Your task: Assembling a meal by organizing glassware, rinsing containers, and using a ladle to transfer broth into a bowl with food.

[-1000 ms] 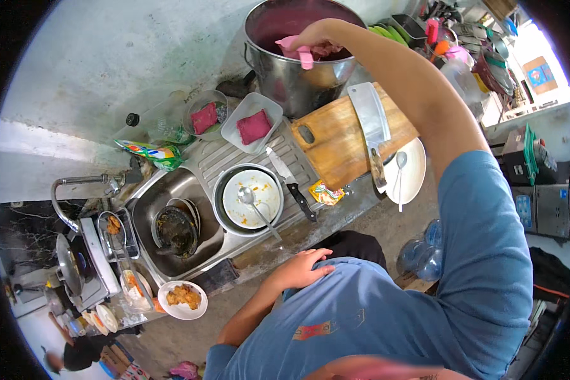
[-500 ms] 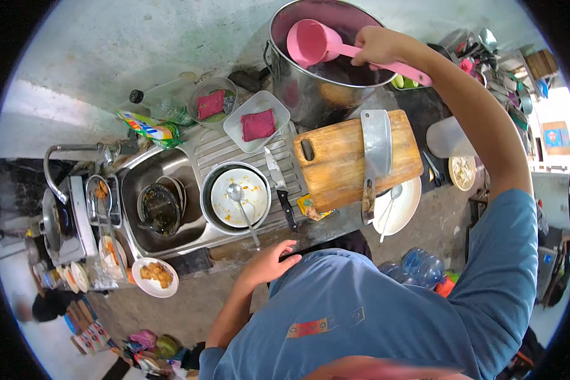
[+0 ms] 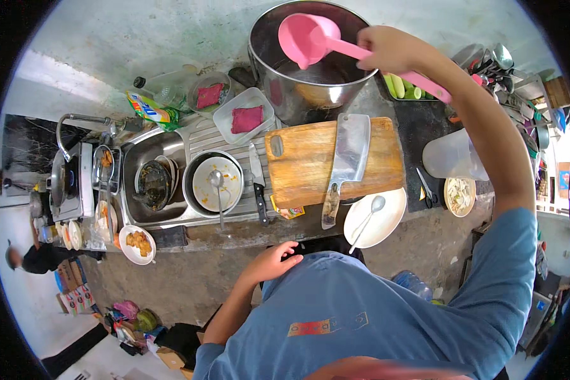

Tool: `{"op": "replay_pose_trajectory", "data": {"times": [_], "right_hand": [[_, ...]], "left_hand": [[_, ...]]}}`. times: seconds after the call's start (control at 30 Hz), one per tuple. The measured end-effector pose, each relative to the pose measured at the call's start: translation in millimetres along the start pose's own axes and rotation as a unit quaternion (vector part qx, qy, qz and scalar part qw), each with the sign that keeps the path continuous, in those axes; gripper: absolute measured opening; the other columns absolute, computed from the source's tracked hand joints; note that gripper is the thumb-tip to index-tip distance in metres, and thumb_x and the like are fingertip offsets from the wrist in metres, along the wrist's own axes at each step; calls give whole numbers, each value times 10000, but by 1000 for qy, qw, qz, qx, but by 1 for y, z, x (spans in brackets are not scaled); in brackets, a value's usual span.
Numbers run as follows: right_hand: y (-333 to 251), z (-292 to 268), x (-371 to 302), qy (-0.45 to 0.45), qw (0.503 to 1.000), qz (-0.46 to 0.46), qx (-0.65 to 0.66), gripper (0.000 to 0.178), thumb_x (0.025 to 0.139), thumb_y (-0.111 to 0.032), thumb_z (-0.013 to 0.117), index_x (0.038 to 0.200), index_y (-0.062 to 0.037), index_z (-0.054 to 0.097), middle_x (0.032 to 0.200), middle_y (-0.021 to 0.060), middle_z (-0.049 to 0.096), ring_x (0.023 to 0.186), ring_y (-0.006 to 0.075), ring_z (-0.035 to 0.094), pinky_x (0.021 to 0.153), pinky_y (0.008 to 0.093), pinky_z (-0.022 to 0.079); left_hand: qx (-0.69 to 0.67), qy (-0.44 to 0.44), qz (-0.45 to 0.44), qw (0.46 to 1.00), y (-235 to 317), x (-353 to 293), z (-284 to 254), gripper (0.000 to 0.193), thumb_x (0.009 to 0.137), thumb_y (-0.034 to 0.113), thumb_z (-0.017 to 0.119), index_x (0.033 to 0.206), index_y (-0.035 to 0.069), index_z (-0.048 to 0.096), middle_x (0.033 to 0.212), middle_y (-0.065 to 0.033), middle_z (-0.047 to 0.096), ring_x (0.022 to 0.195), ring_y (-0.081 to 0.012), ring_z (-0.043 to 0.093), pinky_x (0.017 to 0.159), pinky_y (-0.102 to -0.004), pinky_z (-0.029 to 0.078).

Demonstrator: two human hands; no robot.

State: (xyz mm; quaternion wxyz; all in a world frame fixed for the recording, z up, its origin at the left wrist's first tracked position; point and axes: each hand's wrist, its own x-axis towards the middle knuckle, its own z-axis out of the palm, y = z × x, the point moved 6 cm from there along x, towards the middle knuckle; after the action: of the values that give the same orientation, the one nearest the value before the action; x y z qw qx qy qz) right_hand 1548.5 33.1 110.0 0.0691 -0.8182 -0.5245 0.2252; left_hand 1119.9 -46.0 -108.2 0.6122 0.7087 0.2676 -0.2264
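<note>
— Where is the dipper (image 3: 305, 39) held?
— Above the mouth of the pot (image 3: 328, 95), its handle wrapped by the nearer right hand (image 3: 392, 49); the left hand (image 3: 274, 261) is seen empty, fingers loose, well in front of the pot.
— How is it aligned?
— Its cup is pointed left of the grip, its handle slanted rightward past the pot's rim. Whether that rim is cleared by the cup cannot be told.
— And nearby?
— The board (image 3: 303, 166), topped by the cleaver (image 3: 351, 152), is placed before the pot; cucumbers (image 3: 398, 87) are set to its right.
</note>
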Motion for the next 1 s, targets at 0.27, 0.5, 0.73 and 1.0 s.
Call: {"op": "replay_pose_trajectory", "data": {"times": [0.27,0.5,0.73,1.0], "right_hand": [[-29,55,71,-187,925,23,-330,145,733,-123,681,739,17,720,725,145,699,645,222,685,594,380,523],[-29,60,69,-181,930,-18,-321,192,723,-164,659,784,6,726,831,142,710,746,237,686,673,399,522],[8,-32,26,-84,996,8,-30,295,780,-272,675,857,13,650,615,31,586,526,123,567,483,283,449],[19,-72,-157,93,978,-26,186,243,854,-254,653,949,-38,593,616,-49,470,475,26,424,443,188,322]], "left_hand": [[-63,61,-17,996,-6,-21,31,580,913,416,612,1315,15,493,1229,-186,599,1113,-274,584,935,-370,469],[-130,109,-63,983,-37,-39,55,544,918,376,623,1311,23,495,1200,-176,602,1071,-242,586,920,-352,469],[-104,112,-46,987,-30,-35,58,563,911,390,625,1315,21,494,1189,-190,604,1070,-255,595,917,-355,475],[-16,76,7,997,-12,-29,56,557,920,370,628,1312,-1,488,1180,-184,615,1082,-255,601,927,-366,476]]}}
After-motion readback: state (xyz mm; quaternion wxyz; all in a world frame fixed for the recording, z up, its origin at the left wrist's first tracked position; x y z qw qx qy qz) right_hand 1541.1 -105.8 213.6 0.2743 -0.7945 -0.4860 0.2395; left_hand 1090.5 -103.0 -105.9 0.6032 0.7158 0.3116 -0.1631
